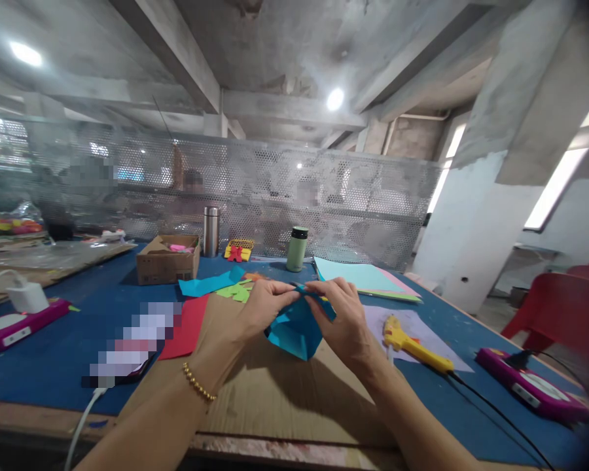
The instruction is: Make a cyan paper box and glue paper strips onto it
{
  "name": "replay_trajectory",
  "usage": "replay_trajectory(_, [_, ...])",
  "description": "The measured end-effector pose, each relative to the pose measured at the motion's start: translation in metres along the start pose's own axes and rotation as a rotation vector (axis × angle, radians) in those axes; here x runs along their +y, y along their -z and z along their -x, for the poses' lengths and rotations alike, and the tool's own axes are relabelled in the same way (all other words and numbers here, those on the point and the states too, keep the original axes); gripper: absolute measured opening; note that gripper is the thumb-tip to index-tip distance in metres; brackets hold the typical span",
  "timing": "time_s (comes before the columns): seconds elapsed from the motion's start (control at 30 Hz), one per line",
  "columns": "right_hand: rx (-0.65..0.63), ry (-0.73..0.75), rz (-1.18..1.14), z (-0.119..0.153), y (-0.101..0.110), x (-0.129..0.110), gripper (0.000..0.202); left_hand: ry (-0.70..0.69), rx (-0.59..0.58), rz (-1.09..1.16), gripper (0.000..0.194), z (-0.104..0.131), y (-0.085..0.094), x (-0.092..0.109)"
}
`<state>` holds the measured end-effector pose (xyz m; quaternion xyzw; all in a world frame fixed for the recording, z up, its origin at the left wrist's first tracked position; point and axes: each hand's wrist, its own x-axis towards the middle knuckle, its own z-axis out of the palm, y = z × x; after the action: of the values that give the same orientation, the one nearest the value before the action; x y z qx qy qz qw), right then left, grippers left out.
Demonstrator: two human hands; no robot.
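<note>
A folded piece of blue paper (pixel 294 330) hangs between my two hands, above a brown cardboard sheet (pixel 275 392). With thumb and fingers my left hand (pixel 265 304) pinches its top edge from the left. My right hand (pixel 341 314) grips the same edge from the right, its fingertips close to those of the left. The paper's lower part opens out towards me like a pocket. Part of its top is hidden behind my fingers. To the right, a yellow hot glue gun (pixel 415 343) lies on a lilac paper sheet (pixel 446 347).
Red paper (pixel 186 327), green paper pieces (pixel 236 292) and another blue strip (pixel 211 282) lie to the left. Behind stand a cardboard box (pixel 167 267), a steel flask (pixel 211 232) and a green bottle (pixel 297 250). Purple power strips (pixel 535 386) sit at both sides, with cables running off.
</note>
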<state>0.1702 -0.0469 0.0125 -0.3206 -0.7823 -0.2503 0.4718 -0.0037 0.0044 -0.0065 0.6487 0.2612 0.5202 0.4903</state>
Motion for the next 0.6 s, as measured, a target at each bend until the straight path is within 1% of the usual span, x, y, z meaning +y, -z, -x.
replay_trajectory(0.17, [-0.009,0.02,0.028,0.001,0.003,-0.002,0.012,0.033,-0.026,0.023,0.038,0.001,0.0,0.006])
replay_trajectory(0.27, [-0.037,0.007,0.032,-0.002,0.008,-0.005,0.014,0.005,-0.025,-0.014,0.039,0.001,0.002,0.01])
replay_trajectory(0.37, [-0.048,0.035,0.063,-0.008,0.02,-0.011,0.015,-0.003,-0.044,-0.009,0.039,0.003,0.002,0.014])
replay_trajectory(0.43, [-0.044,0.053,0.054,-0.013,0.035,-0.01,0.016,0.025,-0.062,0.008,0.038,0.005,0.001,0.017])
replay_trajectory(0.5, [-0.048,0.037,0.028,-0.013,0.054,0.001,0.017,0.056,-0.066,0.005,0.035,0.007,-0.001,0.021])
replay_trajectory(0.57, [-0.081,-0.017,0.026,-0.007,0.076,0.025,0.017,0.08,-0.062,-0.005,0.032,0.009,-0.003,0.023])
replay_trajectory(0.6, [-0.131,-0.062,0.051,0.0,0.088,0.04,0.019,0.088,-0.06,-0.009,0.031,0.01,-0.004,0.023])
